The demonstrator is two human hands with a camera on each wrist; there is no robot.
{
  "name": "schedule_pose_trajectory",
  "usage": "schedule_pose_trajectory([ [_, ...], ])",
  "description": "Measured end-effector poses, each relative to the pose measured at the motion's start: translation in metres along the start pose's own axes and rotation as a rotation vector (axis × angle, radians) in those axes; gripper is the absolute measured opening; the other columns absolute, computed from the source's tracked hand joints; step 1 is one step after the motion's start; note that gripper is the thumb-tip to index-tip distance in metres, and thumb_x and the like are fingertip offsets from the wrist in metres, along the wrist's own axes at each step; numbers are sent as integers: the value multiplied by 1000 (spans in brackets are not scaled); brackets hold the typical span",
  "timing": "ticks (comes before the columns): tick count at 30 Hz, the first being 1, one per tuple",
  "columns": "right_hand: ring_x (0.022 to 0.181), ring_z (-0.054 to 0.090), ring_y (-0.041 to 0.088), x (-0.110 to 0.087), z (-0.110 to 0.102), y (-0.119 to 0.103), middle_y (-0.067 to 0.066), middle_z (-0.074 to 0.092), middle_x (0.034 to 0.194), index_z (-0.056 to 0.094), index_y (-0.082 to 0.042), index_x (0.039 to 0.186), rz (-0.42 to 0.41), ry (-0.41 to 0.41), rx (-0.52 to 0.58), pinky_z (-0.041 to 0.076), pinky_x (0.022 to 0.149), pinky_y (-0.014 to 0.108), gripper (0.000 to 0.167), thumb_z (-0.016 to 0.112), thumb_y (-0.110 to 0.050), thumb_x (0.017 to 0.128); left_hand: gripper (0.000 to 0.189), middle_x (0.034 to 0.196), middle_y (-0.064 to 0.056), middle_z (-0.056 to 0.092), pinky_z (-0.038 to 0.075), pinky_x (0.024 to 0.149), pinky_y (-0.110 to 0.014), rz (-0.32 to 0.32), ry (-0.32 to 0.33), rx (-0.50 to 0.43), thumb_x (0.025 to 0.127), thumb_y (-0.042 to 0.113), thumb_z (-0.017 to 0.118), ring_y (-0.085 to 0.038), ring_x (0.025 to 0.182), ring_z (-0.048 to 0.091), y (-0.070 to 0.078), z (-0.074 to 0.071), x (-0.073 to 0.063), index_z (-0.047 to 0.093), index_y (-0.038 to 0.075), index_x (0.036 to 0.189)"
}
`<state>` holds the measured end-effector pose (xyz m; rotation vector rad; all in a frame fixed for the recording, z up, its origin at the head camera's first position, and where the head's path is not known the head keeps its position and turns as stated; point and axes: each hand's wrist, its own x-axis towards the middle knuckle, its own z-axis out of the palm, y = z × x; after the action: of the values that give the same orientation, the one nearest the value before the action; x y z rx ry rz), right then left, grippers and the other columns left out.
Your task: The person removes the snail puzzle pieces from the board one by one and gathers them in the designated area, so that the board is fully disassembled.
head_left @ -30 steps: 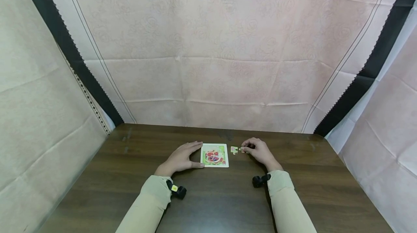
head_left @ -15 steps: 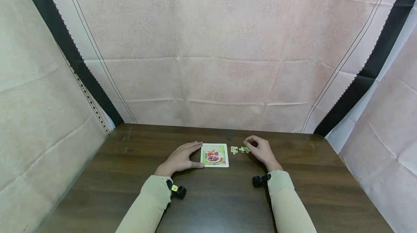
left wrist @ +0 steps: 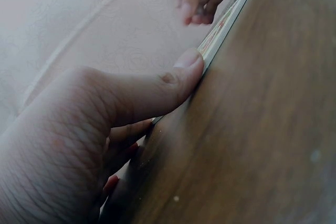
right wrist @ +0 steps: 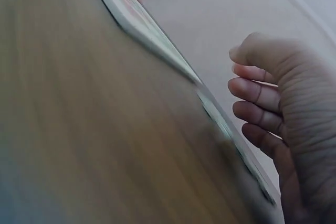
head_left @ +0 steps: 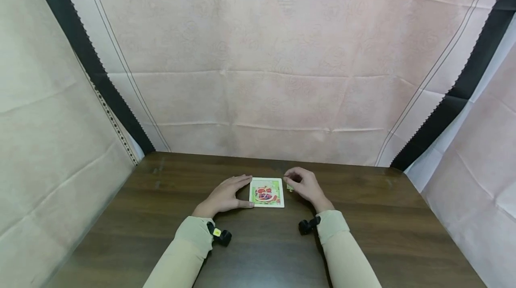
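A small white-framed jigsaw board (head_left: 267, 192), with a red and pink picture on green, lies flat on the table. My left hand (head_left: 226, 195) spans its left side with fairly straight fingers at the far corner and the thumb touching the near corner. In the left wrist view the thumb (left wrist: 152, 90) presses against the board's rim. My right hand (head_left: 302, 183) hovers just right of the board, fingers loosely bent and nothing visible between them. Beneath it a green jigsaw piece (head_left: 290, 188) shows partly; the right wrist view shows loose pieces (right wrist: 252, 169) lying in a line beyond the board's corner.
The dark wooden table (head_left: 262, 247) reaches back to a pale cloth wall (head_left: 258, 77). Cloth walls also stand on the left and right. Each wrist wears a small black camera, such as the left one (head_left: 224, 237).
My right hand has let go of the right-hand jigsaw piece, lifted and moved left over the loose pieces, which it now mostly covers. My left hand stays at the board.
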<state>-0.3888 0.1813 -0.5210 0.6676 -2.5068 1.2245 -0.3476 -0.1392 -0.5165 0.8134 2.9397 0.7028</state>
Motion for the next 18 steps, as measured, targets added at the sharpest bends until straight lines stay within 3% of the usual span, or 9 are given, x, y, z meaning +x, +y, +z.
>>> schedule_pose_trajectory([
  [6, 96, 60, 15, 14, 27, -16, -6, 67, 101, 76, -21, 94, -115, -78, -80, 51, 84, 39, 5, 72, -22, 95, 98, 162, 0, 34, 22, 120, -51, -3, 3, -2, 79, 74, 68, -26, 149, 28, 0, 1, 1, 37, 23, 158],
  [10, 98, 59, 21, 16, 35, -22, 0, 67, 103, 77, -17, 91, -175, -115, -123, 50, 81, 42, 7, 71, -19, 95, 98, 162, 0, 33, 22, 120, -51, -6, 1, -7, 79, 75, 67, -27, 149, 27, 1, 1, 1, 37, 24, 158],
  [18, 100, 58, 20, 15, 39, -23, -1, 66, 105, 77, -17, 90, -164, -122, -120, 50, 82, 42, 7, 71, -18, 95, 99, 162, 0, 33, 21, 121, -50, -8, 6, -13, 79, 75, 67, -27, 150, 27, 0, 0, 1, 37, 24, 158],
])
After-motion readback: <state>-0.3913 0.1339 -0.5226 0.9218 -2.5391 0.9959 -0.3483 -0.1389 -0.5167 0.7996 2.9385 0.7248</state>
